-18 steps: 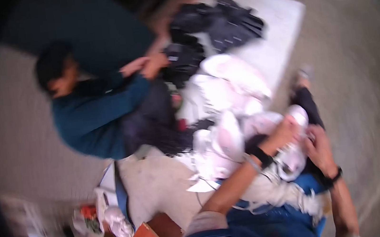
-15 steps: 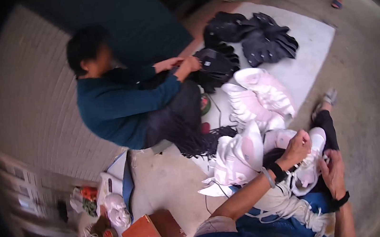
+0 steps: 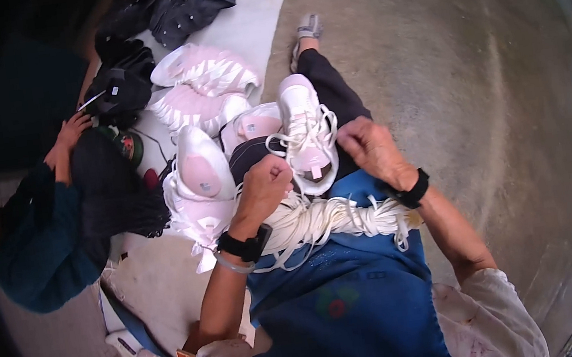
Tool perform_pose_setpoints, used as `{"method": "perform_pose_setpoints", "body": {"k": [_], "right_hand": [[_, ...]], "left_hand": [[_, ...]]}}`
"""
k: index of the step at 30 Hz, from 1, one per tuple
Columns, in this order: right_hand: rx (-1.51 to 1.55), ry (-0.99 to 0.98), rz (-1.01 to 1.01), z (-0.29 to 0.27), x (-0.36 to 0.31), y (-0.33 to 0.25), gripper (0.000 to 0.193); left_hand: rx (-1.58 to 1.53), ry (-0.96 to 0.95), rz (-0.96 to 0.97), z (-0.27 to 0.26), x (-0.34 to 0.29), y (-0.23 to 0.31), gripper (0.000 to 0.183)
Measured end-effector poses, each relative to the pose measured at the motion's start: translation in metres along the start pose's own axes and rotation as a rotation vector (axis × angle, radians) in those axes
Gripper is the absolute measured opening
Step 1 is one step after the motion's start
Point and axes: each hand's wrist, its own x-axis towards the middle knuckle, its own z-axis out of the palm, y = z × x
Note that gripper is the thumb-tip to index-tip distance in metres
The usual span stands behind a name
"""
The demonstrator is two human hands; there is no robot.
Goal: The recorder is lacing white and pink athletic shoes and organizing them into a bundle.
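Observation:
A white and pale pink sneaker (image 3: 304, 114) rests on my lap, toe pointing away, its white laces looped loosely at both sides. To the left of its heel, my left hand (image 3: 263, 187) is closed with the fingers curled; a lace loop passes close to its fingertips. My right hand (image 3: 372, 149), also closed, is raised at the sneaker's right side, its fingertips near the lace there. What either hand pinches is too small to make out. Across my lap, below the sneaker, lies a bundle of white shoelaces (image 3: 327, 220) on a blue apron (image 3: 344, 293).
Pink and white shoe uppers (image 3: 201, 168) are heaped to my left, with black uppers (image 3: 191, 7) farther off on a white sheet (image 3: 263, 8). A co-worker (image 3: 48, 238) in a dark teal top sits at the left, a hand near black pieces. Concrete floor (image 3: 445, 71) extends right.
My view has swung right and down, so the scene shifts left. My left hand, earlier above the sneaker, is now beside its heel; the hands are farther apart, and the lace loops show more.

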Motion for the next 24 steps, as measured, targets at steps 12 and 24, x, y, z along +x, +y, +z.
{"method": "perform_pose_setpoints", "body": {"k": [12, 24], "right_hand": [[-0.091, -0.097, 0.008, 0.018, -0.009, -0.023, 0.013], [-0.149, -0.089, 0.02, 0.016, -0.018, -0.026, 0.019]], "left_hand": [[0.083, 0.05, 0.158, 0.013, -0.014, -0.021, 0.008], [0.664, 0.214, 0.439, 0.046, -0.001, -0.001, 0.027]]}}
